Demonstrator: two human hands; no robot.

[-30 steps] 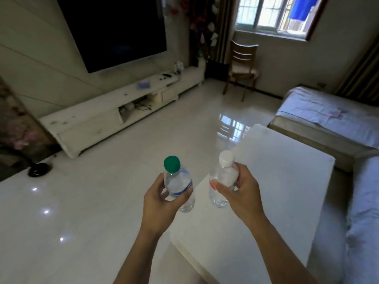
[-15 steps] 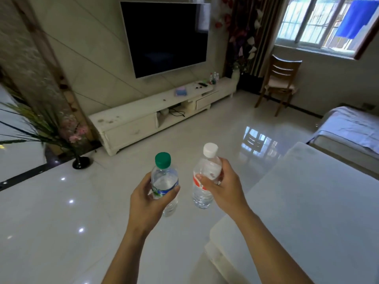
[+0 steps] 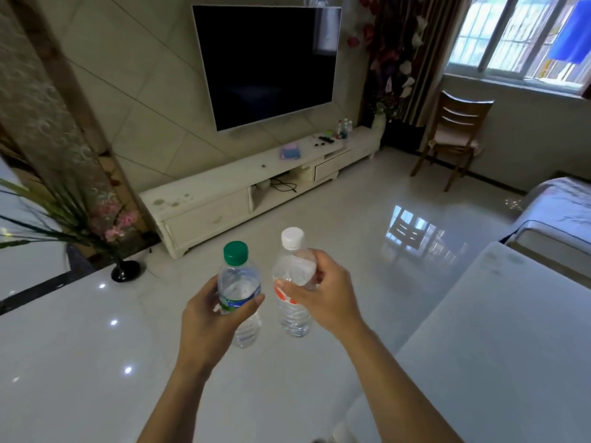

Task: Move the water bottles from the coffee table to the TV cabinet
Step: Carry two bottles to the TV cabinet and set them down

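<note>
Presently both hands are raised in front of the body, each holding one water bottle. The left hand (image 3: 211, 318) is wrapped round the middle of the green-capped bottle (image 3: 238, 282), with the thumb lying across the label on the near side and the fingers curled behind. The right hand (image 3: 323, 298) grips the white-capped bottle (image 3: 292, 270) about its upper body, with the thumb against the near side by the red label and the fingers curled round the far side. Both bottles are clear plastic, capped and roughly upright. They are side by side and close together, with a narrow gap between them.

Both bottles are in the air above the glossy pale floor (image 3: 367, 251). They are off the coffee table (image 3: 511, 346), whose white top occupies the lower right of the view. The TV cabinet (image 3: 224, 193) stands against the far wall beneath the dark television (image 3: 265, 65), well apart from the hands.

On the cabinet top, a small cluster of bottles (image 3: 344, 127) stands near the right end, with a dark remote (image 3: 326, 139) just beside it. A small blue-and-pink item (image 3: 290, 152) lies nearer the middle. A dark cable (image 3: 284, 185) lies in the open shelf below.

A wooden chair (image 3: 454, 135) stands under the window (image 3: 518, 36). A pale covered sofa (image 3: 556, 215) sits at the right edge, beyond the coffee table. A dark-based vase (image 3: 124, 270) with long green leaves and pink flowers stands on the floor to the left of the cabinet.
</note>
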